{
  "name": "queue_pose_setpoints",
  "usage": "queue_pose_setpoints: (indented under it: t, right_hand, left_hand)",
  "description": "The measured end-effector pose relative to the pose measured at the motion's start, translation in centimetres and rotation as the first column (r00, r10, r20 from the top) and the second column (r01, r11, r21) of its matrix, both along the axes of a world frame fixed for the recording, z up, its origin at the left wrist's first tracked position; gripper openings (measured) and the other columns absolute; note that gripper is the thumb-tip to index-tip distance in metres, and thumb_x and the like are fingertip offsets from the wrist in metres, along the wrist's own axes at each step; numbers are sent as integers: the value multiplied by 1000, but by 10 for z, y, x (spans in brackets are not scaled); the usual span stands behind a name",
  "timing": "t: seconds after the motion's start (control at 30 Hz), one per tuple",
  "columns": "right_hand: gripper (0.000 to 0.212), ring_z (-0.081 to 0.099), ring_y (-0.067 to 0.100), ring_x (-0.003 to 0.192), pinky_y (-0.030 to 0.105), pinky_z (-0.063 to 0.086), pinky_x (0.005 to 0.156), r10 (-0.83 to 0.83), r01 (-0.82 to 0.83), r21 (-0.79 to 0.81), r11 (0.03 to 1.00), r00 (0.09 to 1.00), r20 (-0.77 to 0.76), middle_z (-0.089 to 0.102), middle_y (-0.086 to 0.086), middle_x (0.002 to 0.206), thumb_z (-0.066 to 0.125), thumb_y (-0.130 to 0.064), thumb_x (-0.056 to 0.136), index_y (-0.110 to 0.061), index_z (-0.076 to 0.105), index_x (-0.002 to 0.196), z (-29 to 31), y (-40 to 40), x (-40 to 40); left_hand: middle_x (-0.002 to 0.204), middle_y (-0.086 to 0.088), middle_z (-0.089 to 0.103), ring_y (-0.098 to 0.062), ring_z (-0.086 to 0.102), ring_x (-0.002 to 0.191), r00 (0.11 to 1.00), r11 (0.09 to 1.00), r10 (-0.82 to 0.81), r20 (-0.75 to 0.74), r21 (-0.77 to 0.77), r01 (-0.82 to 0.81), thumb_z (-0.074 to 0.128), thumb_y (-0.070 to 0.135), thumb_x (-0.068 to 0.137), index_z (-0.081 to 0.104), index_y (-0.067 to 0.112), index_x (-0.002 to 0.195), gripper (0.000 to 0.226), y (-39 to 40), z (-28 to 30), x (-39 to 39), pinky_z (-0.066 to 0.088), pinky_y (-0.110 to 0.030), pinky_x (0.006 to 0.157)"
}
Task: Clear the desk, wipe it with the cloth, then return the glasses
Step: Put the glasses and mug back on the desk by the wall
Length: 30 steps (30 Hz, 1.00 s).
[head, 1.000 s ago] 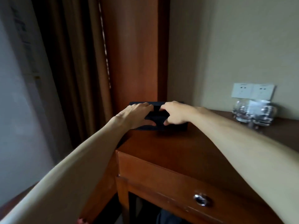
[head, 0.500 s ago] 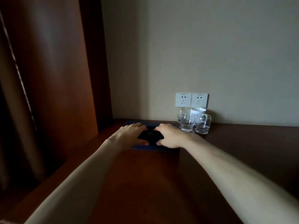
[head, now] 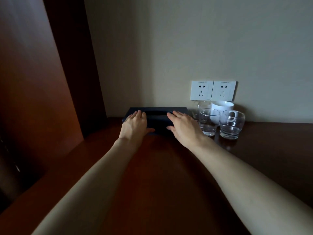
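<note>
A dark blue tissue box [head: 157, 114] lies against the wall at the back of the wooden desk [head: 152, 175]. My left hand [head: 134, 123] rests flat on its left part, fingers straight, thumb along the front. My right hand [head: 183, 125] lies flat on its right part, thumb at the front face. Right of the box stand three clear glasses: one in front [head: 209, 122], one at the front right [head: 232, 124] and one behind [head: 199, 107]. A white mug [head: 222, 107] stands behind them. No cloth is visible.
Two white wall sockets [head: 213, 90] sit above the glasses. A tall wooden panel [head: 33, 82] closes off the desk's left side. The desk edge drops away at the lower left.
The view swung right and closer to the desk. The tissue box now sits back against the wall beside the glasses. Both hands went from gripping its middle to lying flat on it, further apart.
</note>
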State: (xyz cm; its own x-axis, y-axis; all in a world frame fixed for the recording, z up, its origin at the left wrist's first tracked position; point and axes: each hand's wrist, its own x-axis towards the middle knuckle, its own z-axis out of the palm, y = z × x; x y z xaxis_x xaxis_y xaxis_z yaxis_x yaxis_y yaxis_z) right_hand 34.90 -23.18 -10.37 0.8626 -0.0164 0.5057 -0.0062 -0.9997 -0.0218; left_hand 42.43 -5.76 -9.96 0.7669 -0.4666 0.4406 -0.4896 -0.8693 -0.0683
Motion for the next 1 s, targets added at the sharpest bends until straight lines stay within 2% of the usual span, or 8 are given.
queue_pose_setpoints:
  t: [0.2, 0.33, 0.5, 0.67, 0.8, 0.87, 0.93, 1.0]
  right_hand:
    - [61, 38, 22, 148, 36, 35, 116, -51, 53, 40, 998, 998, -45, 41, 8, 160, 64, -34, 99, -20, 42, 155, 5, -13, 33]
    - [61, 43, 25, 145, 39, 39, 113, -61, 61, 35, 998, 998, -19, 46, 9, 157, 65, -35, 98, -19, 44, 154, 5, -9, 33]
    - [58, 50, 27, 138, 41, 44, 106, -102, 102, 2, 995, 994, -50, 50, 8, 152, 63, -36, 99, -20, 45, 152, 11, -5, 32]
    - [60, 49, 28, 139, 37, 36, 115, -72, 72, 18, 997, 997, -24, 51, 12, 151, 66, -30, 97, -14, 46, 151, 8, -6, 35]
    - [60, 49, 33, 139, 42, 33, 120, -66, 66, 37, 997, 998, -9, 52, 19, 149, 70, -26, 94, -10, 50, 149, -2, -10, 38]
    - [62, 39, 34, 146, 43, 25, 123, -61, 64, 19, 998, 992, -112, 42, 21, 156, 61, -26, 100, -8, 39, 155, 4, -9, 31]
    - [65, 26, 35, 152, 45, 20, 125, -57, 57, -10, 998, 960, -275, 28, 22, 163, 51, -30, 104, -8, 24, 160, 22, -5, 18]
    - [64, 26, 38, 150, 50, 24, 122, -111, 101, -44, 994, 927, -359, 26, 24, 162, 49, -34, 104, -10, 24, 159, 46, -2, -2]
  left_hand:
    - [158, -12, 37, -24, 34, 147, 1000, 999, -15, 11, -33, 16, 58, 55, 94, 34, 6, 153, 81, -10, -1, 33, 26, -32, 117]
    - [154, -7, 44, -24, 46, 139, 998, 995, -48, 28, -91, 50, 63, 59, 89, 40, 13, 151, 81, -4, -2, 39, 41, -35, 107]
    - [154, -6, 44, -25, 47, 136, 999, 995, -45, 20, -94, 46, 63, 59, 89, 39, 14, 151, 81, -3, 0, 38, 44, -38, 104]
    - [147, -5, 50, -25, 53, 129, 999, 998, -25, -28, -62, 23, 66, 59, 87, 44, 15, 147, 77, -8, 11, 41, 47, -37, 97]
    - [142, -1, 51, -22, 58, 122, 998, 1000, 7, -65, 24, -5, 64, 60, 88, 44, 17, 144, 73, -13, 25, 38, 51, -33, 89]
    - [152, -5, 42, -23, 49, 134, 990, 996, 45, -135, 77, -35, 61, 53, 94, 35, 14, 150, 74, -15, 31, 30, 48, -34, 99]
    - [159, -12, 31, -27, 32, 146, 978, 990, 72, -197, 136, -45, 56, 39, 100, 24, 9, 156, 71, -17, 37, 7, 37, -38, 113]
    - [151, -13, 38, -29, 36, 142, 986, 994, 62, -152, 103, -47, 54, 31, 100, 31, 11, 152, 60, -19, 45, -24, 39, -40, 111]
